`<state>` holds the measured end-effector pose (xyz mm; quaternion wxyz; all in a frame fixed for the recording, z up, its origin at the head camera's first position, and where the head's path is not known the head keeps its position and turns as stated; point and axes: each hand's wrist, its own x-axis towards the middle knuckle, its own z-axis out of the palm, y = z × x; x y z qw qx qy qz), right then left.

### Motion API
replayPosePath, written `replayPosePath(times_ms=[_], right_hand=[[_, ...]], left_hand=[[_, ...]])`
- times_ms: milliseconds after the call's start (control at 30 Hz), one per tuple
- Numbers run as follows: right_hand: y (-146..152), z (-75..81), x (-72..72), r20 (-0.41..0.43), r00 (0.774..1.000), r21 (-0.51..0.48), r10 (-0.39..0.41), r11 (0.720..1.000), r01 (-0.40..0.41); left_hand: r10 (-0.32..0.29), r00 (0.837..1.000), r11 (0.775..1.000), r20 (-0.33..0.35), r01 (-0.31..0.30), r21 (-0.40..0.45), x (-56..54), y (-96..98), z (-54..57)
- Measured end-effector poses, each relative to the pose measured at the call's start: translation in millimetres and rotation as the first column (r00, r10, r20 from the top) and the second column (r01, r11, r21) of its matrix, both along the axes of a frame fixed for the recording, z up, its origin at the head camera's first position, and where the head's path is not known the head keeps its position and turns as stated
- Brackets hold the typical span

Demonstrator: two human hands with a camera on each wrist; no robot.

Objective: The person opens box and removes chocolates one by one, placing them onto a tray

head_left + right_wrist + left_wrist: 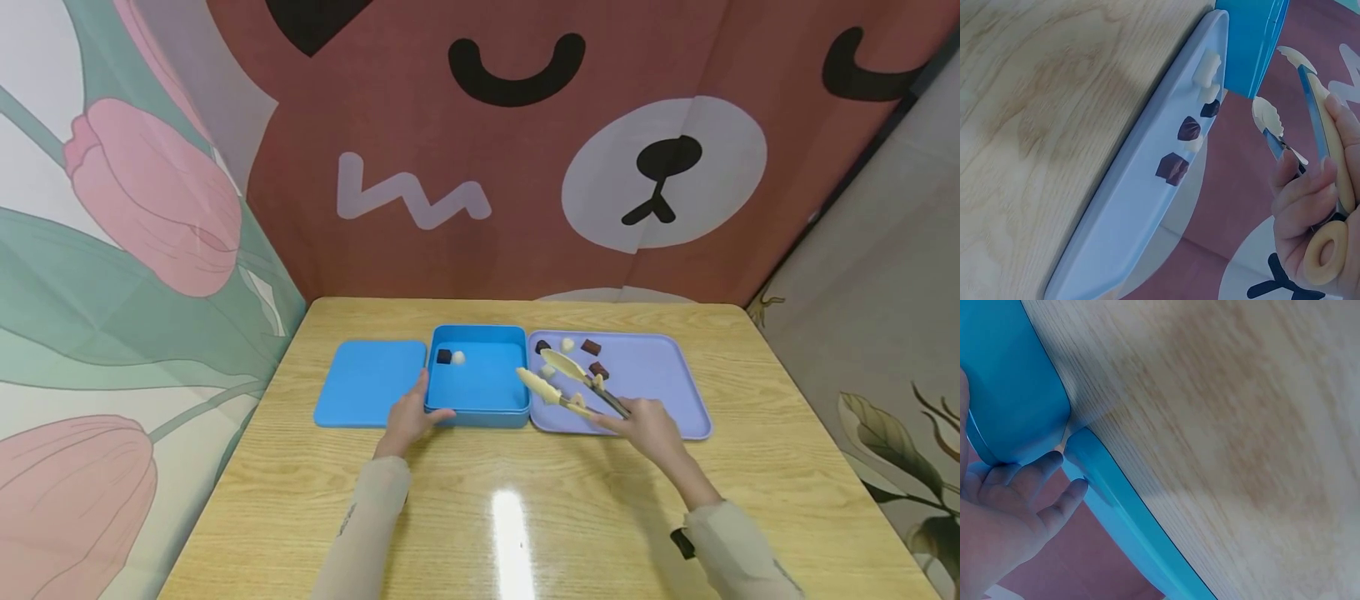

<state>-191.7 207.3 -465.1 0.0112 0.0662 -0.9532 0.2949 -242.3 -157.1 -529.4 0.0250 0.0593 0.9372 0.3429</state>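
Note:
My right hand (652, 429) grips a pair of tongs (542, 388) with cream scalloped heads. The tongs' jaws stand apart over the left part of the lilac tray (660, 392), with nothing seen between them. Several dark brown and white chocolate-like pieces (1172, 167) lie at that tray's left and back. At the front left corner of the blue box (480, 383), my left hand (410, 414) rests with its fingers along the side wall and thumb along the front. Inside the box, a dark cube (444, 357) sits beside a white piece (458, 357).
Left of the box lies a flat blue lid (371, 383), close to my left fingers. Box and tray stand side by side on the wooden table (450, 508). A printed cloth (420, 258) hangs behind the table's back edge.

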Motion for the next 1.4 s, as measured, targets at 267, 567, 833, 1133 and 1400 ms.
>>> replayPosePath(times_ms=[267, 567, 833, 1133, 1400], right_hand=[[-9.4, -0.8, -5.8, 0.019, 1.000, -0.002, 0.011, 1.000, -0.011], [-20.4, 0.3, -11.4, -0.044, 0.998, 0.001, 0.042, 0.999, -0.042], [-29.0, 0.7, -17.8, -0.011, 0.999, 0.001, 0.037, 0.999, -0.037], [-39.2, 0.2, -24.3, -0.024, 0.998, 0.001, 0.053, 0.999, -0.053], [-44.8, -0.4, -28.8, -0.037, 0.997, 0.019, 0.066, 0.998, -0.065]], left_hand=[[-0.003, 1.000, 1.000, 0.000, 0.003, -0.012, -0.2, 0.9, 0.3], [-0.009, 1.000, 1.000, -0.008, 0.009, -0.010, -0.9, -0.1, 0.9], [-0.005, 1.000, 1.000, -0.007, 0.005, -0.006, -0.4, 0.8, 0.7], [0.000, 1.000, 1.000, 0.019, 0.000, -0.011, -1.6, 1.0, 0.7], [-0.002, 1.000, 1.000, 0.010, 0.002, -0.011, -0.4, 0.7, 2.3]])
